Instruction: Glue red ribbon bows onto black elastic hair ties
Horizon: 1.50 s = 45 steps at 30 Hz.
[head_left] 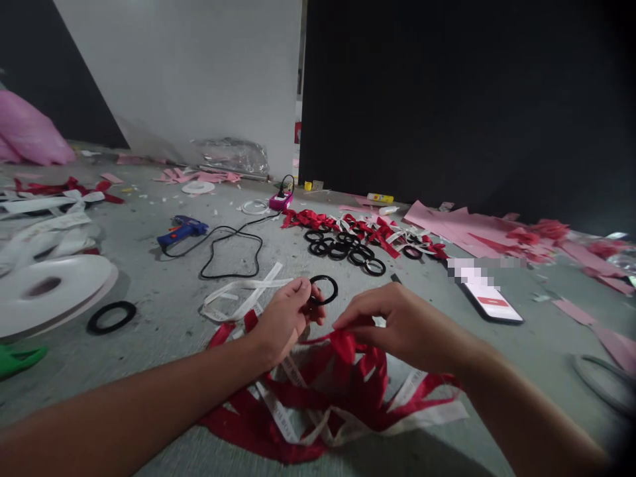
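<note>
My left hand [285,318] pinches a black elastic hair ring [325,289] by its near edge and holds it just above the floor. My right hand [392,324] grips a folded red ribbon bow [345,343] close beside that ring. Under both hands lies a heap of red and white printed ribbon strips [322,404]. Loose white ribbon pieces [243,295] lie just beyond my left hand.
Farther off lie several black rings [348,252] and finished red bows [358,228]. A blue glue gun [181,230] with black cord [228,255] lies at the left, a white ribbon spool [50,291] and a black ring [112,317] nearer. A phone [491,301] lies at the right, pink paper scraps [462,225] behind.
</note>
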{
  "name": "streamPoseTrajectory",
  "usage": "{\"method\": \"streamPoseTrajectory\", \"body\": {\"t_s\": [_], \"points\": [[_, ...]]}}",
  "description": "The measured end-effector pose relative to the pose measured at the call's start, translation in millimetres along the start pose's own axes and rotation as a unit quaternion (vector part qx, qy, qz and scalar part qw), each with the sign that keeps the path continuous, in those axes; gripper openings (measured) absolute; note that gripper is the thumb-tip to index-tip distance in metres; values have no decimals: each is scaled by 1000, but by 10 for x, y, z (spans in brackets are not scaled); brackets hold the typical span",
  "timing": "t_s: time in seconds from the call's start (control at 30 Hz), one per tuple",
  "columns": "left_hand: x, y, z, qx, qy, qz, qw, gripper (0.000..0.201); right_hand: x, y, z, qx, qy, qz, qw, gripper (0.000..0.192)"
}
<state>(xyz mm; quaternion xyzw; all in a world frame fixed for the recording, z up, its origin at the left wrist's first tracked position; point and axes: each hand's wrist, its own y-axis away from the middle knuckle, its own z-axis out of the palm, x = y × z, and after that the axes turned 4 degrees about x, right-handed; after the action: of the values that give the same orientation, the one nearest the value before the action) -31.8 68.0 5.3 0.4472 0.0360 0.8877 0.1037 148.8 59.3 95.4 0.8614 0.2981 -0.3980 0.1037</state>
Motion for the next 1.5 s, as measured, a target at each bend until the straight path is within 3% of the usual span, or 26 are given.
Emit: {"method": "streamPoseTrajectory", "body": {"t_s": [0.1,0.2,0.53,0.73,1.17,1.5], "points": [[2,-4,-1,-12,10,24,1000,19,75,-48,73,68,12,22,997,9],[21,14,17,-16,9,27,999,17,141,-86,85,137,16,-26,990,7],[93,87,43,-74,-76,57,993,28,193,-103,194,245,49,-58,967,3],[93,86,43,-89,-74,65,991,28,169,-118,205,259,50,-112,958,12],[42,61,-20,-111,-93,68,987,35,172,-99,209,273,96,-59,955,2],[40,28,-92,-135,-155,91,974,37,214,-110,208,251,78,-44,964,14]]}}
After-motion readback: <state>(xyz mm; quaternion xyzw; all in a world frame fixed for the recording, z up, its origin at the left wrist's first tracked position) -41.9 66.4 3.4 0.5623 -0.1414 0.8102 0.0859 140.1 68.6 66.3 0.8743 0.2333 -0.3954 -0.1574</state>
